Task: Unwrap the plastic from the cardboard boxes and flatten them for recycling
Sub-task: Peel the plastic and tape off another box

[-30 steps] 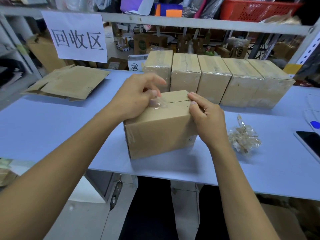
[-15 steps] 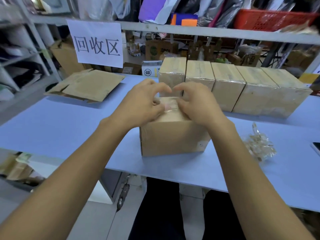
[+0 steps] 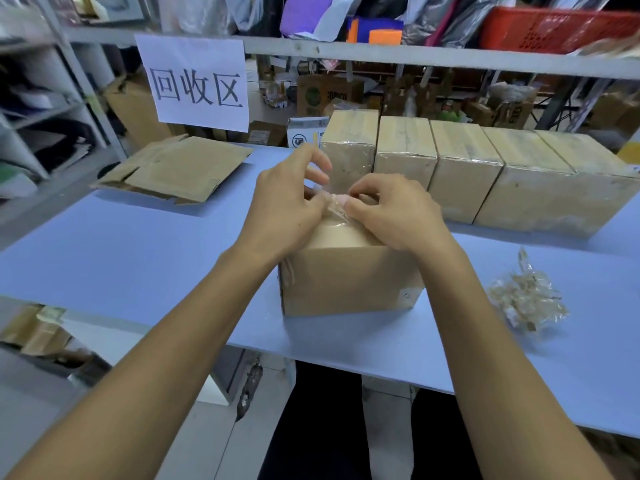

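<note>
Cardboard box stands at the centre of the frame on the blue table, near its front edge, so that its top sits directly under your hands. Plastic film is lifted in a small clear tuft at the far top edge of the box. Your left hand pinches this tuft between thumb and curled fingers; your right hand pinches it from the opposite side, heel resting on the box top. This opposed grip is judged to serve for tearing or spreading the film while the box is held down.

Five wrapped boxes stand in a row directly behind, touching side by side, within reach for later handling. A crumpled plastic wad lies at the right of the frame, well apart from the box. Flattened cardboard lies at the upper left, under the paper sign hung from the shelf rail.
</note>
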